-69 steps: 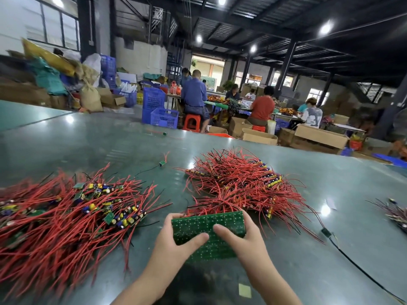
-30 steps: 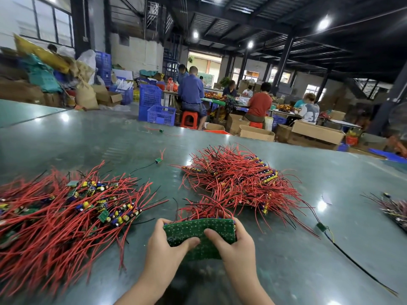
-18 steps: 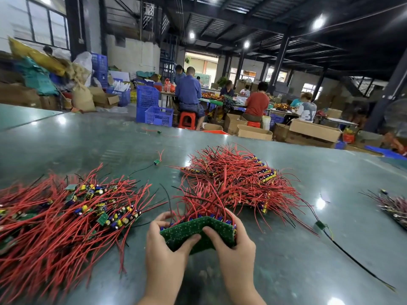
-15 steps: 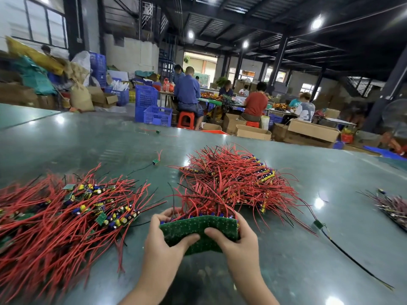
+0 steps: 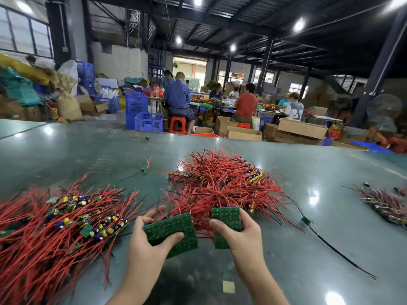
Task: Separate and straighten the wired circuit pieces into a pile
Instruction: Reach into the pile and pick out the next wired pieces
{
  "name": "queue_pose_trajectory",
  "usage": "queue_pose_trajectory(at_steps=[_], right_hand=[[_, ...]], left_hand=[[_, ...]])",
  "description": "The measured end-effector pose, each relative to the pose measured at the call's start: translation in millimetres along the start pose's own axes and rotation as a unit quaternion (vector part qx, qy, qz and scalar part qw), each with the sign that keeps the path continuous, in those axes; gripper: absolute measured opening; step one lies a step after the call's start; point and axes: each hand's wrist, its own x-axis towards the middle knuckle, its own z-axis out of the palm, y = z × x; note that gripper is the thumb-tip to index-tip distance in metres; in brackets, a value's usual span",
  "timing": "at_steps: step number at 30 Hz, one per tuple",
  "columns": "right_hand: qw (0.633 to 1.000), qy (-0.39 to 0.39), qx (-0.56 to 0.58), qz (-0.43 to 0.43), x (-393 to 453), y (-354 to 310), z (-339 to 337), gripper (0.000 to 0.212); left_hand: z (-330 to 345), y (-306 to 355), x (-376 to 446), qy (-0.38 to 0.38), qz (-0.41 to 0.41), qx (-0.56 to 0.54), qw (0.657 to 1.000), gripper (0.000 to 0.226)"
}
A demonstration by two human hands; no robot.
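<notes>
My left hand grips the larger green circuit-board section; my right hand grips the smaller green board section. Both held just above the grey-green tabletop, red wires bridging the gap btwn them. Recommend: pull apart slowly & evenly, w/o yanking wires; then comb leads straight, lay on the sorted red-wired pile at left.

The left hand holds one board section near the table's front edge; the right hand holds a second section just beside it; a wire pile lies behind both; another pile lies left; a loose piece lies right.
</notes>
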Motion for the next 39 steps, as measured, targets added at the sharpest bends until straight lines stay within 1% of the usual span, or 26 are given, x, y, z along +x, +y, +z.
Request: queue_pose_trajectory(at_steps=[2, 3, 4, 6, 8, 9, 11, 13, 14, 15, 17, 18, 19, 20, 22, 23, 25, 26, 27, 28, 30, 32, 33, 35, 37, 39], right_hand=[[0.999, 0.042, 0.024, -0.004, 2.1, -3.2, -5.3, 0.024], [0.995, 0.083, 0.049, -0.002, 5.1, -4.1, -9.9, 0.028], [0.986, 0.141, 0.086, 0.005, 9.7, -4.1, -16.7, 0.033], [0.948, 0.270, 0.169, 0.025, 21.3, -4.8, -35.3, 0.035], [0.909, 0.350, 0.226, 0.027, 31.4, -5.5, -54.4, 0.027], [0.895, 0.371, 0.246, 0.025, 34.0, -4.2, -60.7, 0.021], [0.882, 0.386, 0.270, 0.033, 35.9, -1.3, -63.4, 0.015], [0.881, 0.371, 0.289, 0.044, 34.9, 2.2, -59.4, 0.012], [0.882, 0.363, 0.298, 0.047, 34.0, 4.3, -57.2, 0.012], [0.882, 0.359, 0.301, 0.050, 33.7, 5.0, -55.7, 0.012], [0.882, 0.359, 0.297, 0.060, 34.3, 7.2, -55.8, 0.013], [0.884, 0.357, 0.296, 0.065, 35.1, 8.2, -56.4, 0.012], [0.885, 0.351, 0.298, 0.071, 35.3, 7.8, -55.4, 0.011], [0.886, 0.345, 0.301, 0.077, 35.3, 8.4, -54.5, 0.011], [0.890, 0.335, 0.297, 0.084, 34.0, 8.5, -50.3, 0.012], [0.895, 0.330, 0.287, 0.086, 32.4, 7.0, -47.6, 0.013], [0.903, 0.330, 0.259, 0.091, 31.0, 5.8, -43.9, 0.017], [0.905, 0.325, 0.255, 0.100, 30.5, 4.9, -41.8, 0.020], [0.904, 0.312, 0.269, 0.117, 29.1, 2.7, -38.1, 0.026], [0.900, 0.289, 0.299, 0.135, 27.6, 2.7, -33.9, 0.031], [0.889, 0.220, 0.363, 0.170, 22.5, 2.0, -20.6, 0.040], [0.902, 0.122, 0.370, 0.185, 12.5, 3.9, -1.4, 0.044], [0.920, 0.080, 0.342, 0.176, 6.5, 5.6, 7.3, 0.045], [0.956, 0.037, 0.262, 0.125, -2.1, 10.8, 17.2, 0.035], [0.977, 0.048, 0.191, 0.075, -5.5, 14.4, 19.3, 0.016], [0.986, 0.113, 0.117, 0.030, -5.7, 15.6, 16.8, 0.026]], left_hand=[[-4.5, 2.6, 3.7, 0.023, 0.000, 0.022, 0.999, 0.049], [-8.7, 4.1, 7.0, 0.035, 0.000, 0.042, 0.998, 0.049], [-13.6, 5.5, 11.2, 0.055, -0.002, 0.067, 0.996, 0.048], [-21.0, 11.1, 22.5, 0.122, -0.007, 0.089, 0.989, 0.051], [-21.4, 24.1, 37.2, 0.191, 0.001, 0.044, 0.981, 0.048], [-17.8, 32.2, 45.7, 0.203, 0.013, 0.003, 0.979, 0.047], [-0.2, 48.8, 67.6, 0.188, 0.053, -0.075, 0.978, 0.049], [32.7, 64.8, 95.8, 0.166, 0.047, -0.122, 0.977, 0.047], [52.4, 74.1, 109.8, 0.134, -0.002, -0.111, 0.985, 0.050], [73.2, 82.3, 120.9, 0.083, -0.083, -0.088, 0.989, 0.061], [108.0, 84.4, 131.2, -0.054, -0.268, -0.043, 0.961, 0.084], [117.8, 80.3, 128.9, -0.101, -0.318, -0.038, 0.942, 0.083], [123.1, 71.0, 126.9, -0.110, -0.344, -0.027, 0.932, 0.079], [123.8, 61.6, 125.1, -0.092, -0.355, -0.017, 0.930, 0.078], [115.3, 47.6, 117.8, -0.029, -0.345, 0.000, 0.938, 0.080], [109.0, 44.3, 113.4, 0.006, -0.328, -0.011, 0.945, 0.075], [92.7, 42.0, 98.1, 0.045, -0.246, -0.074, 0.965, 0.045], [84.4, 40.4, 84.8, 0.037, -0.201, -0.106, 0.973, 0.026], [77.6, 37.2, 68.8, 0.008, -0.179, -0.127, 0.976, 0.013], [72.5, 33.8, 49.9, -0.041, -0.186, -0.148, 0.970, 0.008], [67.8, 24.6, 14.8, -0.151, -0.263, -0.179, 0.936, 0.004], [67.4, 18.3, -9.2, -0.203, -0.321, -0.208, 0.901, 0.007], [67.5, 16.8, -15.9, -0.199, -0.327, -0.232, 0.894, 0.008], [64.2, 15.0, -20.0, -0.137, -0.313, -0.275, 0.899, 0.013], [55.6, 12.9, -15.4, -0.069, -0.267, -0.299, 0.913, 0.020], [45.3, 9.2, -9.0, -0.038, -0.222, -0.316, 0.922, 0.026]])
